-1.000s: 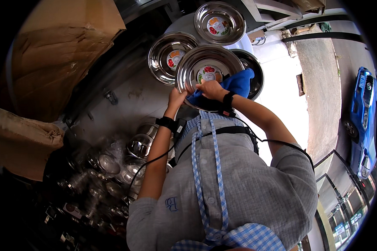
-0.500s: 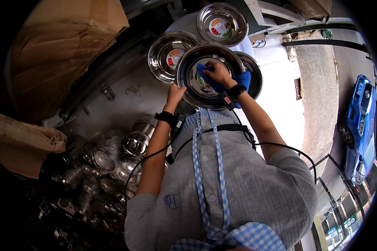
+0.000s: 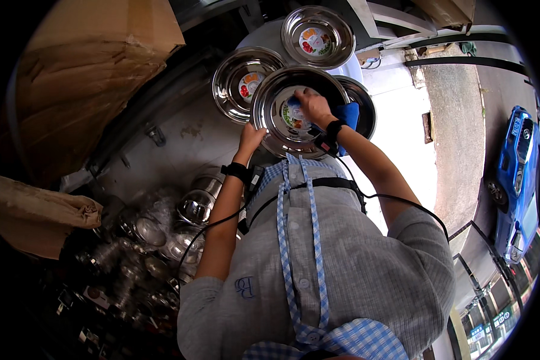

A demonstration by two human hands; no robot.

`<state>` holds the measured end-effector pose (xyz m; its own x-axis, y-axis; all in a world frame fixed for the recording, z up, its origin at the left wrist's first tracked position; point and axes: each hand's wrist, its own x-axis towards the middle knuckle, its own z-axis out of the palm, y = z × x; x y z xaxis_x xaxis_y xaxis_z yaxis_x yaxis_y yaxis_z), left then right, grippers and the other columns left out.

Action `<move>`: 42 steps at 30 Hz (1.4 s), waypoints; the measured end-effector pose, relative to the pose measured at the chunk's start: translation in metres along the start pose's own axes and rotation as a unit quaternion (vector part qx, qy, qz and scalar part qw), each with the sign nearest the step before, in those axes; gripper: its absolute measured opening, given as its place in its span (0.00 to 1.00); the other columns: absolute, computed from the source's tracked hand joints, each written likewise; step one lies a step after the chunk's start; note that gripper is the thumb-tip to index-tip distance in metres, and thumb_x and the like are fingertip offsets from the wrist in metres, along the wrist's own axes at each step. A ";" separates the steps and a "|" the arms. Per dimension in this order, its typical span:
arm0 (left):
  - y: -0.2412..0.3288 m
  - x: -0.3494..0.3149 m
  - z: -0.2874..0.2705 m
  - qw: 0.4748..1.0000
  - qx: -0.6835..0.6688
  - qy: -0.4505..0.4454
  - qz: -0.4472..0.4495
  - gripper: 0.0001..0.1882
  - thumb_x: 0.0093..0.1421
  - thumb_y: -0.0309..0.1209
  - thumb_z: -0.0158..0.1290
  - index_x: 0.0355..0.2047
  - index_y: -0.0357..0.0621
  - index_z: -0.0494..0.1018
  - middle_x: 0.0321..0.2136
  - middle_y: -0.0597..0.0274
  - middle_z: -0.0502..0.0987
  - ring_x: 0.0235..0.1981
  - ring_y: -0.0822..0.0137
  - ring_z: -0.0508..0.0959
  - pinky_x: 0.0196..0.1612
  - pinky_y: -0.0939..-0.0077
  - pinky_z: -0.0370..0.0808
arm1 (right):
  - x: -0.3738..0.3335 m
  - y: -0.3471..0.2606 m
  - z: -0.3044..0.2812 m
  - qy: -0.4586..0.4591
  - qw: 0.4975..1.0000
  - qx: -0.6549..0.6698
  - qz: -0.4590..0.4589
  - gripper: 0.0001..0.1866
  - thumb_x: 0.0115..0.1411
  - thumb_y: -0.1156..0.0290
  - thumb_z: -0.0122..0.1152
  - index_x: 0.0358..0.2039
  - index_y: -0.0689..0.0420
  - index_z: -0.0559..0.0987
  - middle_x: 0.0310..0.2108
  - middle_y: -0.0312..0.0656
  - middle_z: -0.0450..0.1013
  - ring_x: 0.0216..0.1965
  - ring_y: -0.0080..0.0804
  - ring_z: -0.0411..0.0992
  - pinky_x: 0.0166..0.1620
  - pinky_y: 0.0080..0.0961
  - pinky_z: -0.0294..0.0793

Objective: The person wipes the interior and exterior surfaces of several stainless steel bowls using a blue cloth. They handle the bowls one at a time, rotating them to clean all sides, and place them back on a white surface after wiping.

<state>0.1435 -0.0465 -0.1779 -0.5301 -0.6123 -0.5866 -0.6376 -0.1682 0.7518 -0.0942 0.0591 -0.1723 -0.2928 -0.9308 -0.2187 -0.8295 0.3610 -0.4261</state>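
Largest first: blue car (image 3: 519,186) is parked outside, far right. Big brown cardboard box (image 3: 96,66) stands upper left of you, with a second, crumpled brown cardboard box (image 3: 36,210) below it. Pale, round-edged bench (image 3: 264,36) is ahead of you. Down by your left side there's a jumbled pile of shiny metalware (image 3: 144,252); individual pieces too blurred to sort.

Your main part: round, polished silver metal basin (image 3: 274,99), right in front of your waist, interior facing you. Three more round metal basins sit around it: left basin (image 3: 231,75), top basin (image 3: 327,27), right basin (image 3: 365,105). Main one overlaps the left and right ones.

Blue cloth (image 3: 347,117) is bunched at your right wrist, with a bit showing by the fingertips inside the basin. Your right hand (image 3: 314,107) is curled closed over that cloth, slightly blurred. Your left hand (image 3: 252,138) clamps the basin's lower-left rim, thumb on top; can't see the fingers underneath.

Smallest: round, multicoloured sticker (image 3: 291,119) on the basin floor, partly covered by your right hand.
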 end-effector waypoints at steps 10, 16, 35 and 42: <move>-0.001 -0.001 0.003 0.999 -0.015 0.016 0.026 0.14 0.46 0.29 0.52 0.35 0.36 0.75 0.25 0.52 0.79 0.27 0.57 0.80 0.32 0.65 0.73 | -0.003 -0.015 0.003 -0.041 0.994 -0.028 -0.101 0.21 0.48 0.67 0.64 0.44 0.46 0.72 0.37 0.50 0.73 0.34 0.49 0.77 0.34 0.41 0.77; 0.009 -0.003 0.000 0.998 -0.039 0.008 0.040 0.14 0.46 0.27 0.53 0.36 0.36 0.74 0.26 0.56 0.79 0.29 0.62 0.80 0.34 0.68 0.74 | 0.018 -0.017 0.018 0.052 0.998 -0.035 -0.028 0.17 0.48 0.67 0.63 0.41 0.50 0.76 0.34 0.48 0.73 0.32 0.45 0.77 0.33 0.38 0.77; 0.006 -0.001 0.002 0.996 -0.040 0.027 0.080 0.13 0.46 0.27 0.53 0.34 0.37 0.76 0.26 0.53 0.80 0.30 0.60 0.81 0.36 0.66 0.74 | 0.010 -0.048 0.039 -0.026 0.942 -0.092 -0.322 0.05 0.54 0.67 0.56 0.31 0.49 0.78 0.35 0.40 0.66 0.35 0.38 0.73 0.33 0.32 0.76; 0.011 -0.001 -0.007 0.998 0.005 -0.029 0.054 0.13 0.47 0.27 0.53 0.35 0.36 0.75 0.28 0.51 0.80 0.32 0.57 0.80 0.37 0.65 0.74 | 0.036 -0.031 0.015 0.035 0.966 -0.217 -0.136 0.09 0.54 0.70 0.53 0.37 0.47 0.77 0.39 0.41 0.67 0.36 0.38 0.73 0.30 0.28 0.76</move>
<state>0.1409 -0.0529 -0.1673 -0.6263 -0.5813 -0.5194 -0.5812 -0.0958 0.8081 -0.0722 0.0151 -0.1800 -0.0555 -0.9950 -0.0832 -0.9970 0.0597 -0.0483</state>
